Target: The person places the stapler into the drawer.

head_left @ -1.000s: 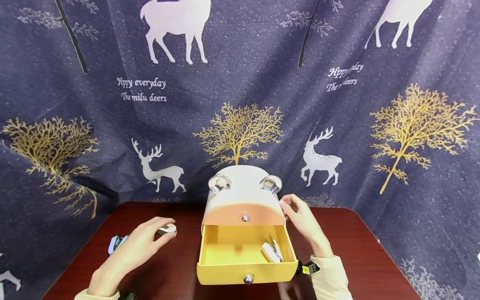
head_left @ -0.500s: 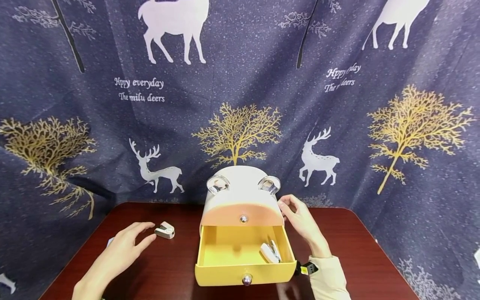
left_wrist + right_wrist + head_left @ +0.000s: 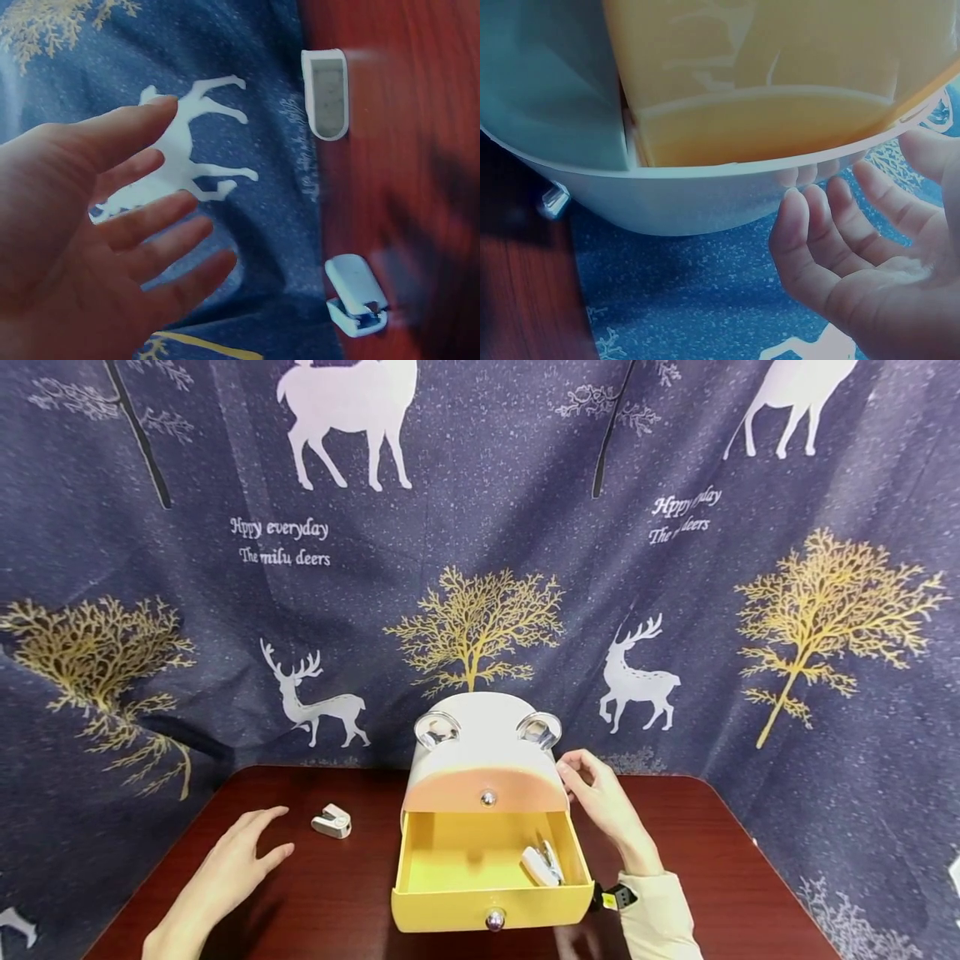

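Note:
A small white cabinet point(image 3: 487, 735) with two bear-like ears stands on a dark red table point(image 3: 712, 860). Its pink upper drawer point(image 3: 487, 789) is closed and its yellow lower drawer point(image 3: 487, 906) is pulled out. A white stapler-like item point(image 3: 542, 864) lies in the drawer's right corner. My right hand point(image 3: 603, 806) rests with relaxed fingers against the cabinet's right wall point(image 3: 690, 195). My left hand point(image 3: 225, 868) hovers open and holds nothing, fingers spread point(image 3: 112, 225). It is a short way left of a small white clip-like device point(image 3: 332, 821) lying on the table.
In the left wrist view a second small white-and-blue device point(image 3: 356, 294) lies near the table's edge, below the first point(image 3: 326, 94). A dark blue curtain point(image 3: 480, 527) with deer and gold trees hangs right behind the table and down its left side.
My left hand let go of the small white device, left it on the table and drew back toward the near left. The right hand and the cabinet have stayed put.

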{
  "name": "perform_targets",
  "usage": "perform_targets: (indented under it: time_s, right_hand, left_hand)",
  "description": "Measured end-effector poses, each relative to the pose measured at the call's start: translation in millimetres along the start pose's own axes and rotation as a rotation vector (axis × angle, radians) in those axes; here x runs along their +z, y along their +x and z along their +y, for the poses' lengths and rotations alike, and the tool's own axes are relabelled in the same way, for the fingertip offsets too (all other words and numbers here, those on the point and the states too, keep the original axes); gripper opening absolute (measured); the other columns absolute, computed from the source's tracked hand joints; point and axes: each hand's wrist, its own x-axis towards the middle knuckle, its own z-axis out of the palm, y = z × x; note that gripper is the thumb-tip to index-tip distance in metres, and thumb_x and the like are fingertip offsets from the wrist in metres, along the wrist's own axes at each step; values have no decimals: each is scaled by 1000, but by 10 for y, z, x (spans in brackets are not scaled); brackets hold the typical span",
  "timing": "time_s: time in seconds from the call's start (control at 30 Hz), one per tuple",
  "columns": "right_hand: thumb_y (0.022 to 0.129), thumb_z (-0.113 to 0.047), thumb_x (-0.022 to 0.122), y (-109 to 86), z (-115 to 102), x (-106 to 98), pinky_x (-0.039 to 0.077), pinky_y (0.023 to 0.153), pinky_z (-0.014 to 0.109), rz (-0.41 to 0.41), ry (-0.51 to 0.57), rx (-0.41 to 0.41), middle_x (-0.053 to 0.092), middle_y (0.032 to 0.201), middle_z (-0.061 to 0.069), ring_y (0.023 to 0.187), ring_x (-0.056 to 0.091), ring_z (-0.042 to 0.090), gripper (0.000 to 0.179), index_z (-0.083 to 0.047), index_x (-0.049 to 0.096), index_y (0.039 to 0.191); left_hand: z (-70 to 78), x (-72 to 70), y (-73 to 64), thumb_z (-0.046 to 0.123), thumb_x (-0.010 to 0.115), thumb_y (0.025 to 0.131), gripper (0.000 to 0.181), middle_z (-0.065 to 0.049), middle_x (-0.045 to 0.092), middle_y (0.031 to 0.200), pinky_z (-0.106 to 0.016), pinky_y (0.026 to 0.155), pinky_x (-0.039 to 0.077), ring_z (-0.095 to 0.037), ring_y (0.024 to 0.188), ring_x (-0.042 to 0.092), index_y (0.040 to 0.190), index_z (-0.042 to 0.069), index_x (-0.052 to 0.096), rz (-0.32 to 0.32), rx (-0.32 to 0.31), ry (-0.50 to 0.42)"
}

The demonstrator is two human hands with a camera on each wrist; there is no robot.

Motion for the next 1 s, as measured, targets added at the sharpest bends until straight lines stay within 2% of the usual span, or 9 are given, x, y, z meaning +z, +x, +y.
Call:
perform_targets:
  time_s: [0.13,0.27,0.43,0.6,0.7,0.83,1.0]
  right_hand:
    - [99,-6,55,4,13,-4,51,67,27,-3,3,4,58,92,12,75,59,17,21,11,56,112]
    - [99,-6,55,5,27,-3,51,67,27,3,0,3,58,92,12,75,59,17,19,10,57,111]
    - [99,-6,56,1,27,-4,52,66,28,0,4,-15,57,91,12,74,59,16,18,8,57,109]
    - [99,-9,57,77,257,-18,53,67,32,-2,21,-18,58,92,12,74,59,17,20,7,57,111]
    - [100,-11,57,100,353,-22,53,67,32,-1,28,-17,58,92,10,74,59,16,20,5,57,111]
    - [100,-9,56,68,263,-22,52,66,30,-1,34,-18,57,91,11,73,59,16,17,5,57,110]
    - [99,-6,56,-4,47,1,51,66,28,-4,24,-14,57,89,11,72,58,16,17,8,57,109]
  left_hand:
    - [-121,24,-2,23,74,86,62,-32,44,130,-62,87,39,-48,113,47,136,-4,47,-81,-78,8]
    - [-240,37,9,31,72,89,69,-34,37,133,-67,83,38,-53,115,39,140,-4,40,-137,-152,24]
    - [-346,55,29,39,68,91,77,-37,30,135,-72,84,33,-59,119,30,144,-3,33,-165,-210,23]
    - [-478,92,49,40,66,91,80,-41,25,134,-73,82,32,-62,118,27,145,-4,26,-167,-308,53]
    - [-563,112,65,40,67,90,83,-43,22,133,-73,83,32,-63,118,25,145,-5,24,-198,-381,61]
    - [-648,138,76,39,70,88,87,-44,20,132,-73,84,31,-64,117,24,144,-6,22,-240,-446,54]
    - [-738,163,68,37,72,87,89,-46,22,129,-72,84,31,-66,113,28,143,-10,21,-274,-465,39]
